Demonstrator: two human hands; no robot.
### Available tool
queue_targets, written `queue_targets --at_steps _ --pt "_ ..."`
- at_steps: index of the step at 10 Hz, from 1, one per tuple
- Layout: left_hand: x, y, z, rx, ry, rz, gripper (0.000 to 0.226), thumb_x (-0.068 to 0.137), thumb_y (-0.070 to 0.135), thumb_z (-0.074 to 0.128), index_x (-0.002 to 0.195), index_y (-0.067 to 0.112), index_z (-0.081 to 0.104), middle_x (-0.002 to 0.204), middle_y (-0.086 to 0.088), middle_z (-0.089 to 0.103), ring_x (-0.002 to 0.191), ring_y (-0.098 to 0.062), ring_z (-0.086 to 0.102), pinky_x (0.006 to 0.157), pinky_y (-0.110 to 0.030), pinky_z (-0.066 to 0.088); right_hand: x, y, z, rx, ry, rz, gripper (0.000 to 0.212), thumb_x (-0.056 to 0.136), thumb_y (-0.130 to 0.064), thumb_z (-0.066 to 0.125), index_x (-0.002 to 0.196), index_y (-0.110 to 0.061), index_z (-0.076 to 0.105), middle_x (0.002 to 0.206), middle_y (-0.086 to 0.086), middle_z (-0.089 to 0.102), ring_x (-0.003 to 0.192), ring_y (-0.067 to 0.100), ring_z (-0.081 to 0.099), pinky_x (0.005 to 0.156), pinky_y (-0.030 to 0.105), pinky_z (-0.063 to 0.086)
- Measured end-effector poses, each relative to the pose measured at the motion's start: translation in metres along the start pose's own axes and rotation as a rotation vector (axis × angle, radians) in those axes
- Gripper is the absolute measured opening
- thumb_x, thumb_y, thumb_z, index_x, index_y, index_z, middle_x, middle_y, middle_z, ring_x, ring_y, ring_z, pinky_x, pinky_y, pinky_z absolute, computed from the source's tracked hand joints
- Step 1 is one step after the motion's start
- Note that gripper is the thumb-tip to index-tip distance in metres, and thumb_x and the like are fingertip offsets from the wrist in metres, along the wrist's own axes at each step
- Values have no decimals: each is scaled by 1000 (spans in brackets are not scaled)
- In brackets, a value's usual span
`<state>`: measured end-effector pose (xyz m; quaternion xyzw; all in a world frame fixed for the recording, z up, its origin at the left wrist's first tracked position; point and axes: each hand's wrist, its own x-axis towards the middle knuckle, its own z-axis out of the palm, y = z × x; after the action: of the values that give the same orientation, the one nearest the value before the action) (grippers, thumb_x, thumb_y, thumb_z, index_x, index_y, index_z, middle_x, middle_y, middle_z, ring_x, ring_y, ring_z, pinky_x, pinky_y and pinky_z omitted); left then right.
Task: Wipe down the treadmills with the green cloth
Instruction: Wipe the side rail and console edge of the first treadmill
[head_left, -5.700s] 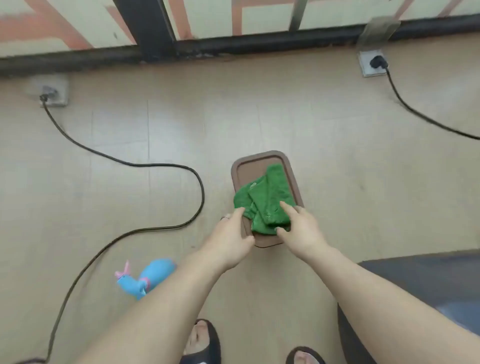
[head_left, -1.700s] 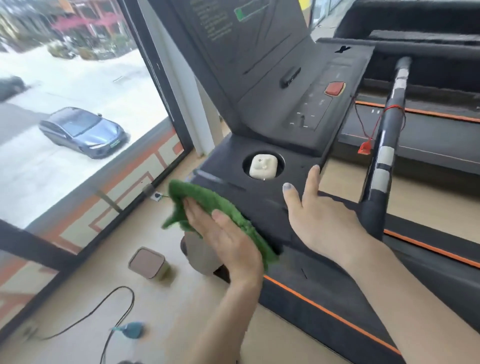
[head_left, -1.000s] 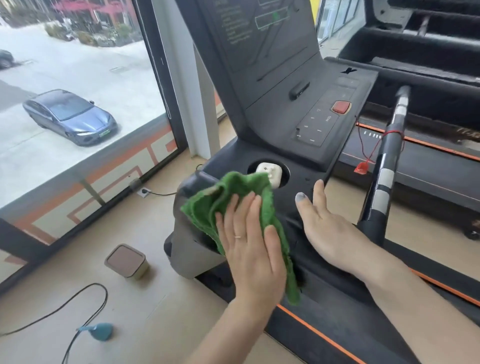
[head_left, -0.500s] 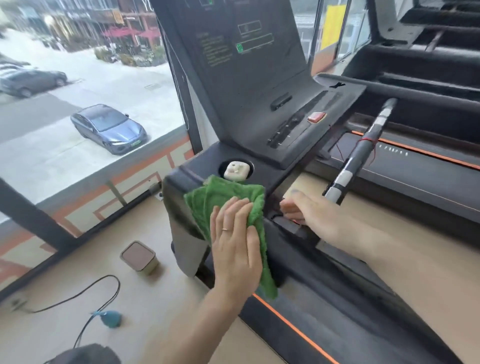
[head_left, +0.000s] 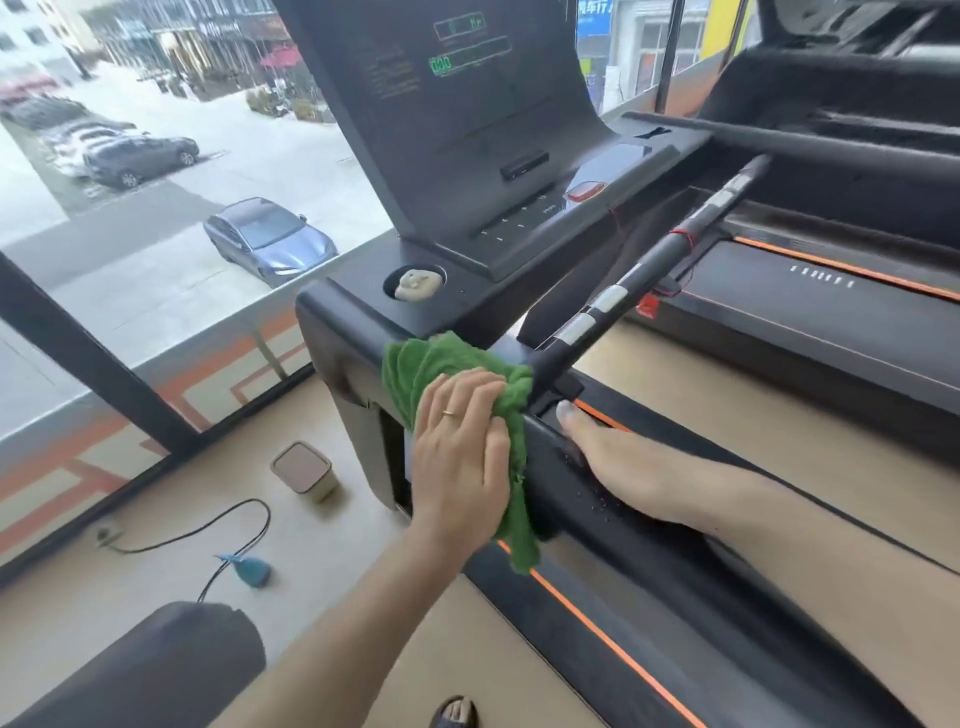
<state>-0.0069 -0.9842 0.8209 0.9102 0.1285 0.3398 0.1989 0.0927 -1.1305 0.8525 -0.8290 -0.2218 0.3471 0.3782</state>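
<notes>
A black treadmill with a tall console fills the middle of the view. My left hand lies flat on the green cloth and presses it against the treadmill's left side rail, just below the console corner. The cloth hangs down past my palm. My right hand rests flat on top of the same rail, fingers together, thumb pointing toward the base of the black handlebar. It holds nothing.
A white object sits in the console's round cup holder. On the floor to the left stand a small brown-lidded box, a black cable and a blue object. A second treadmill lies to the right. A big window is on the left.
My left hand has slid the cloth down from the console corner onto the side rail. My right hand has flattened along the rail top. The view has tilted upward and closer.
</notes>
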Motion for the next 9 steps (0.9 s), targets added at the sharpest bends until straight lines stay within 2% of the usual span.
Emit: queue_targets --at_steps 1,2,3,4,5,6,7,8,9 --pt "-33 38 7 -46 -52 126 40 94 16 38 119 6 67 129 -1 63 129 -23 53 116 -45 31 -3 -1 -20 172 -5 167 64 98 -68 17 127 -29 60 119 9 66 98 23 60 92 38 48" --pt "-6 3 -10 69 -233 377 41 97 19 36 121 6 67 128 -4 65 126 -23 55 115 -41 35 -11 4 -34 136 -20 155 69 92 -77 13 120 -37 61 118 0 66 107 18 63 105 42 45" --pt "49 -30 -25 174 -260 205 36 99 21 34 104 8 67 110 -3 69 109 -27 61 102 -40 44 -21 4 -35 79 -6 54 75 84 -84 18 138 -42 48 141 -7 54 132 15 50 117 43 32" --pt "41 -14 -19 161 -154 17 29 98 20 35 92 8 61 98 -3 66 102 -28 60 99 -39 42 -28 5 -42 57 17 -44 82 80 -84 17 143 -41 47 144 -11 50 139 12 42 121 43 24" --pt "-9 36 -8 85 -122 130 30 94 18 38 102 8 65 109 -2 67 111 -25 59 109 -41 37 -31 7 -55 109 109 11 60 95 -74 15 130 -42 53 130 -1 60 120 19 57 115 44 35" --pt "-44 84 3 -22 -235 366 33 92 17 43 110 6 68 115 -2 68 113 -24 61 109 -39 39 -36 4 -64 216 197 55 64 101 -63 14 133 -26 57 127 8 63 114 24 61 106 42 43" --pt "-12 64 -6 71 -412 586 37 96 22 36 110 9 68 110 -3 70 103 -25 63 99 -39 46 -43 1 -67 284 218 62 63 105 -56 17 134 -18 57 130 16 62 118 31 60 101 40 45" --pt "41 17 -19 228 -449 516 39 100 25 27 94 12 63 92 -1 67 89 -25 62 86 -42 49 -53 9 -67 219 234 20 61 104 -58 18 132 -24 59 126 8 64 106 14 64 88 27 48" --pt "30 18 -16 217 -323 300 33 98 23 33 87 13 62 86 2 66 86 -24 62 86 -40 47 -66 23 -67 146 167 7 64 100 -64 12 139 -33 53 129 -1 60 114 13 58 106 35 40"
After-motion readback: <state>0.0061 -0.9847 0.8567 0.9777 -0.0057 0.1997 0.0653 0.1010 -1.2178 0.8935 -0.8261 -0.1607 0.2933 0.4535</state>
